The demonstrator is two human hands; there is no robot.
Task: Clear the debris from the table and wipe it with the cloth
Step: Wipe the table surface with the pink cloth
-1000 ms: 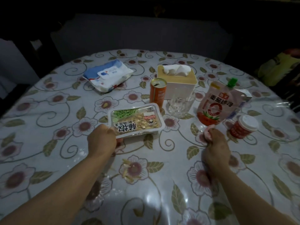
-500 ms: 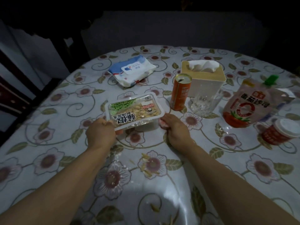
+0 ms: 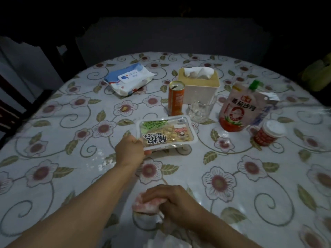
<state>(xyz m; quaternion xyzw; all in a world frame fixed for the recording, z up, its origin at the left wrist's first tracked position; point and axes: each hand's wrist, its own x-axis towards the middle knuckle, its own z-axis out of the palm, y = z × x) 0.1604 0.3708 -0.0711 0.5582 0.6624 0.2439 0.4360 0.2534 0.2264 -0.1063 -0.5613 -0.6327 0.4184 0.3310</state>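
My left hand (image 3: 129, 151) grips the near left corner of a clear snack tray (image 3: 167, 132) of peas and peanuts, lifted a little off the flowered table (image 3: 71, 158). My right hand (image 3: 172, 200) is near the table's front edge, its fingers curled round a bunched pink cloth (image 3: 145, 204) pressed on the tablecloth. A pale crumb (image 3: 124, 109) lies on a flower to the left of the can. Something white (image 3: 166, 238) shows at the bottom edge below my right hand; I cannot tell what it is.
Behind the tray stand an orange can (image 3: 176, 98), a glass (image 3: 200, 111) and a tissue box (image 3: 198, 85). A wet-wipes pack (image 3: 128, 78) lies back left. A red sauce pouch (image 3: 238, 108) and a small red cup (image 3: 268, 133) stand at the right.
My right hand has drawn the pink cloth back from beside the tray to the table's front edge. My left hand keeps its hold on the tray.
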